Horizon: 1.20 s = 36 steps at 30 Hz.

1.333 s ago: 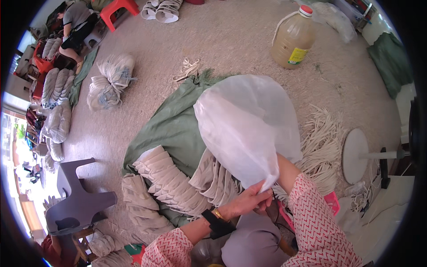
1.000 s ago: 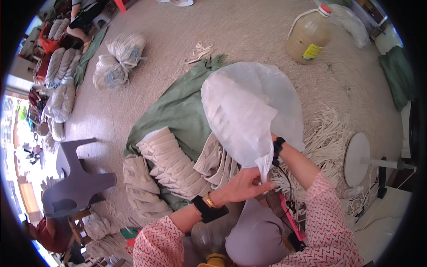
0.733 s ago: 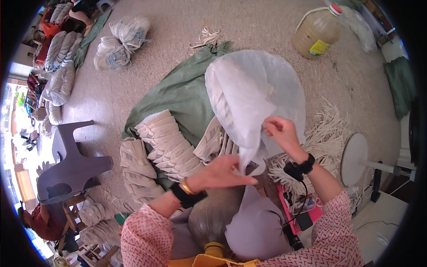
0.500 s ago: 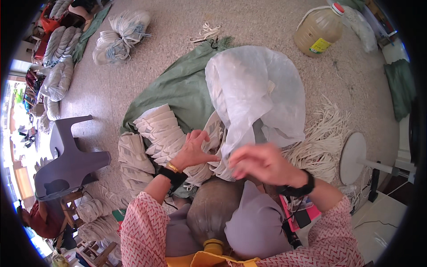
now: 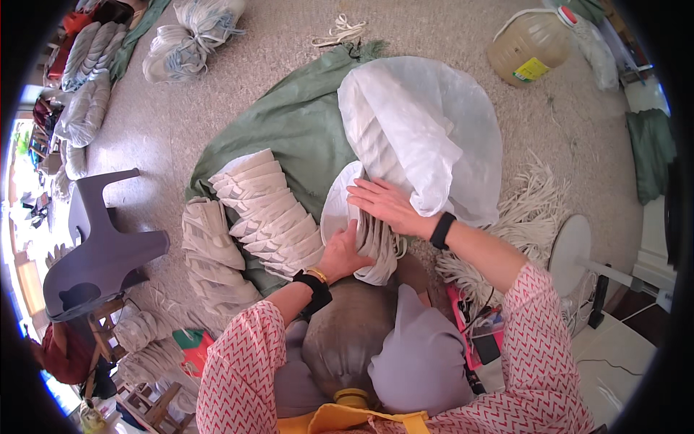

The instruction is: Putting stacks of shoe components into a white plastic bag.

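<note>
In front of my knees stands a row of nested cream shoe uppers, its nearest piece showing a pale inner side. My left hand rests against the near left end of this row, thumb and index finger spread apart. Across its upper part lies my right hand, fingers stretched out flat and touching the uppers. A white plastic bag is bunched just beyond the right hand and covers the far end of the row. To the left are two more rows of shoe uppers, partly on a green sack.
Between my legs sits a large brownish plastic jug with a yellow cap. White laces are heaped at right, beside a round white stand. A liquid-filled jug stands far right; a grey plastic stool is at left.
Both hands have come down onto the row of uppers; the right was blurred in the air near the bag. The plastic bag is pulled back, uncovering more of the row.
</note>
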Available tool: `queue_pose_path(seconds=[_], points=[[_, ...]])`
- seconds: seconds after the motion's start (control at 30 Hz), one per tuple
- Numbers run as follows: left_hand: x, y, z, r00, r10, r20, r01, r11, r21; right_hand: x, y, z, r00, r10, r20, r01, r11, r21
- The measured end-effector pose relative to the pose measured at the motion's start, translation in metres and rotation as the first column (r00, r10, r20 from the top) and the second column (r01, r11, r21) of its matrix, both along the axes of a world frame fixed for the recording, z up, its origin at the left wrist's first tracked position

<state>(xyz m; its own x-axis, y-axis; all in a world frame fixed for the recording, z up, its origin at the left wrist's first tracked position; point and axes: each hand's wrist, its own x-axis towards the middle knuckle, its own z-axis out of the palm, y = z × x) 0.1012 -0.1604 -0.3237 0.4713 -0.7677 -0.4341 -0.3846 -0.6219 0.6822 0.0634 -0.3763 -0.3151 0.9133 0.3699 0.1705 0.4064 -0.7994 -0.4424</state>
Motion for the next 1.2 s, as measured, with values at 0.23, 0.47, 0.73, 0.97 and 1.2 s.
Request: queue_pose_path(seconds=[0.23, 0.47, 0.73, 0.97, 1.2], points=[[-0.003, 0.011, 0.003, 0.999, 0.002, -0.053, 0.001, 0.998, 0.064, 0.012, 0.015, -0.017, 0.961, 0.266, -0.077, -0.275, 0.950, -0.149], [0.004, 0.000, 0.011, 1.000, -0.012, -0.022, 0.011, 1.000, -0.026, 0.015, -0.005, -0.052, 0.961, 0.277, 0.016, -0.277, 0.961, -0.003], [0.082, 0.014, 0.126, 0.935, -0.336, 0.115, 0.340, 0.940, -0.017, 0.031, 0.009, 0.033, 0.929, 0.218, -0.299, -0.204, 0.976, 0.078], [0.123, 0.019, 0.214, 0.927, 0.360, 0.110, -0.257, 0.818, -0.514, 0.000, 0.019, 0.107, 0.953, -0.139, -0.270, 0.271, 0.792, 0.547], [0.080, -0.009, 0.218, 0.887, 0.445, -0.121, -0.446, 0.763, -0.468, -0.073, -0.054, 0.232, 0.811, -0.467, -0.352, 0.527, 0.323, 0.786]])
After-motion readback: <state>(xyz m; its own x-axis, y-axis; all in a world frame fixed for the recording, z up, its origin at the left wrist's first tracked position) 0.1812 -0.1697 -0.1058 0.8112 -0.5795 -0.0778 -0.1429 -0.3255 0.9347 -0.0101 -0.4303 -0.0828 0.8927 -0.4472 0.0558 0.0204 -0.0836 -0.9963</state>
